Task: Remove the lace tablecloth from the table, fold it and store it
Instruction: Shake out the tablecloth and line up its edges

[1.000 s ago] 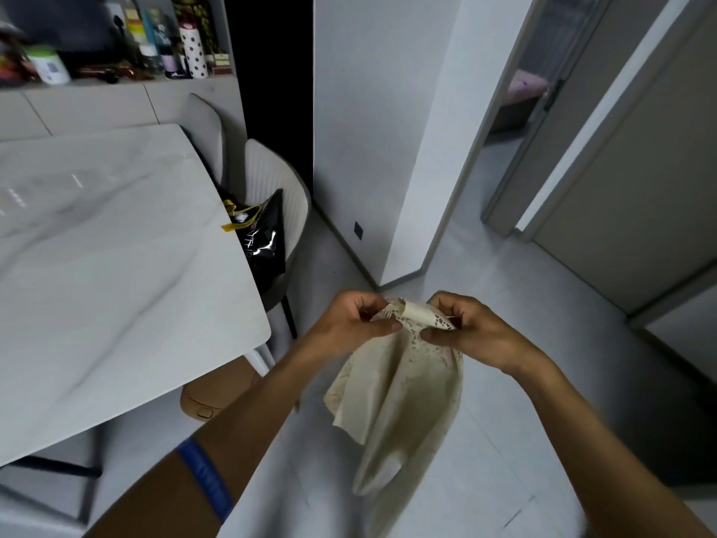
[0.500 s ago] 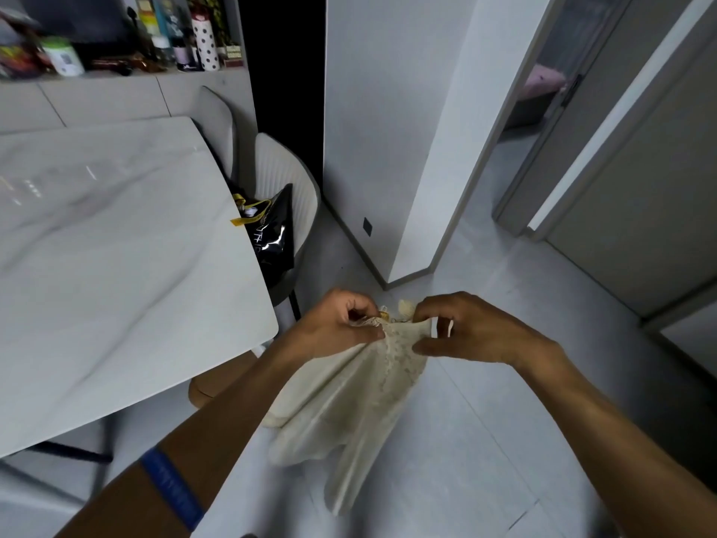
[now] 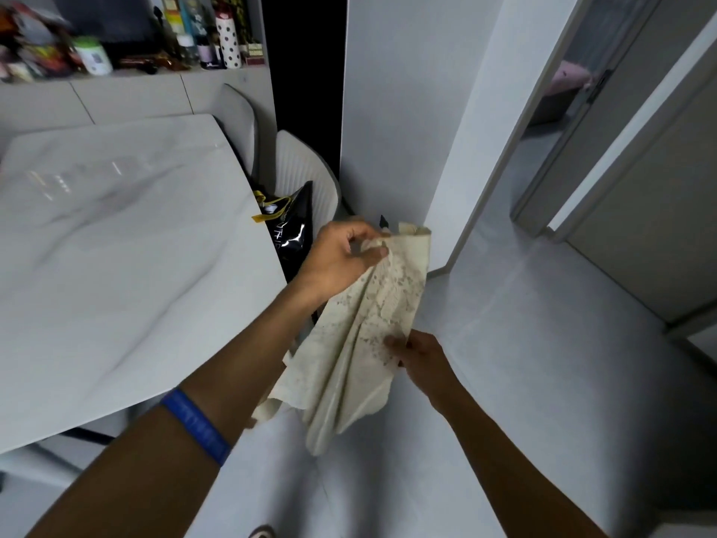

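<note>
Pale grey tiled floor (image 3: pixel 543 363), white walls (image 3: pixel 392 110), grey padded chairs (image 3: pixel 306 176), cluttered shelf (image 3: pixel 128 73), open doorway (image 3: pixel 562 91)

**What I can't make out from up here**

My right hand (image 3: pixel 421 357) is half buried: the fingertips disappear behind the lace tablecloth (image 3: pixel 362 335), so I can't tell how they lie on the far side. The tablecloth's bunched folds hide its own inner layers and most of its edges. My left hand (image 3: pixel 341 254) covers the top corner it pinches. Both forearms run off the bottom edge. The marble table (image 3: pixel 116 266) is cut by the left edge, its legs mostly hidden beneath the top. The black bag (image 3: pixel 293 231) on the chair (image 3: pixel 306 168) sits partly behind the table; its print is unreadable. The shelf clutter (image 3: pixel 93 56) is blurred, labels illegible. A shoe tip (image 3: pixel 264 533) barely shows at the bottom.
</note>
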A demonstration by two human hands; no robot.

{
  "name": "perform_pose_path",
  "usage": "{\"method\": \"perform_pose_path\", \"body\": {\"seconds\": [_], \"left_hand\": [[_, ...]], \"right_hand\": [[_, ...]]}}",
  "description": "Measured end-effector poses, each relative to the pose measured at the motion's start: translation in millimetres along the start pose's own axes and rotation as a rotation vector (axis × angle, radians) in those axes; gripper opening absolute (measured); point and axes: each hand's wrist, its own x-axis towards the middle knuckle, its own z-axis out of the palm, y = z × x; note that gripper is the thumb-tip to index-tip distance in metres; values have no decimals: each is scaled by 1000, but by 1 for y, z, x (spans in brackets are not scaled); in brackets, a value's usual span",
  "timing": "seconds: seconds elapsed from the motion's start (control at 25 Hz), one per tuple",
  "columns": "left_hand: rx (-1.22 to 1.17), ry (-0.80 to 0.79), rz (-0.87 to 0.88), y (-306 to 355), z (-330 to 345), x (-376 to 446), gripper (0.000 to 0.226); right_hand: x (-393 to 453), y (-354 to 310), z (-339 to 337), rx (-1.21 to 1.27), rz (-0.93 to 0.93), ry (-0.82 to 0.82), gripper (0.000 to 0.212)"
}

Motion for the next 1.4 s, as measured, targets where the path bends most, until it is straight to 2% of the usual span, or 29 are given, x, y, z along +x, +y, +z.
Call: {"method": "perform_pose_path", "body": {"seconds": [0.08, 0.12, 0.16, 0.2, 0.24, 0.32, 0.36, 0.4, 0.44, 0.48, 0.6, 0.64, 0.68, 0.76, 0.8, 0.84, 0.88, 0.92, 0.96, 1.0, 1.04, 1.08, 1.16, 1.2, 1.24, 1.32, 1.4], "left_hand": [[60, 263, -78, -14, 1, -12, 47], [31, 350, -115, -27, 5, -30, 49], [-23, 370, -142, -43, 13, -56, 46], [-89, 311, -198, -60, 22, -85, 43], [-138, 176, -290, -76, 32, -114, 49], [-113, -188, -430, -100, 57, -160, 77], [-70, -306, -457, -108, 72, -175, 93], [-7, -336, -472, -113, 88, -185, 103], [50, -283, -493, -117, 101, -188, 104], [86, -195, -518, -119, 108, -187, 92], [235, -7, -542, -135, 98, -181, 26], [258, 9, -540, -141, 85, -180, 18], [262, 31, -521, -147, 70, -179, 20], [264, 68, -406, -143, 39, -170, 28], [297, 70, -295, -134, 27, -161, 37], [342, 41, -176, -123, 17, -150, 45], [391, -8, -73, -109, 10, -135, 50], [461, -81, 3, -94, 8, -119, 50], [548, -153, 66, -79, 11, -104, 45], [615, -224, 116, -62, 19, -91, 35], [645, -291, 157, -45, 30, -82, 23], [649, -351, 190, -28, 41, -75, 14], [587, -321, 244, -9, 51, -72, 9], [560, -238, 238, -10, 48, -74, 22], [551, -146, 179, -20, 39, -77, 43], [438, -35, -111, -48, 9, -97, 88], [-6, -7, -482, -80, -13, -127, 110]], "right_hand": [[7, -17, 6, 136, 33, 30, 16], [9, -28, 8, 199, 59, 50, 17], [11, -38, 10, 269, 89, 67, 17], [12, -47, 10, 354, 112, 79, 18], [14, -56, 8, 441, 123, 85, 18], [14, -75, 5, 583, 106, 57, 22], [14, -84, 4, 628, 94, 48, 25], [13, -92, 3, 664, 87, 45, 27], [12, -99, 1, 703, 85, 47, 29], [11, -105, -1, 742, 80, 63, 30], [5, -122, -24, 883, 31, 179, 32], [2, -126, -37, 951, 11, 241, 33], [0, -128, -53, 1010, -3, 314, 32], [-5, -120, -80, 923, 9, 514, 26], [-10, -110, -89, 721, 37, 649, 29], [-16, -95, -93, 409, 44, 815, 41], [-24, -75, -91, 66, -51, 918, 56], [-32, -56, -79, -262, -216, 857, 68], [-38, -40, -60, -530, -339, 624, 75], [-41, -27, -38, -723, -375, 348, 78], [-39, -15, -20, -829, -379, 152, 75], [-33, -9, -6, -820, -395, 81, 63], [-22, -16, 1, -653, -430, 132, 18], [-17, -21, -4, -577, -428, 138, 11], [-14, -26, -13, -498, -383, 127, 19], [-17, -37, -31, -261, -282, 29, 21], [-20, -46, -43, -144, -274, -38, 17]]}}
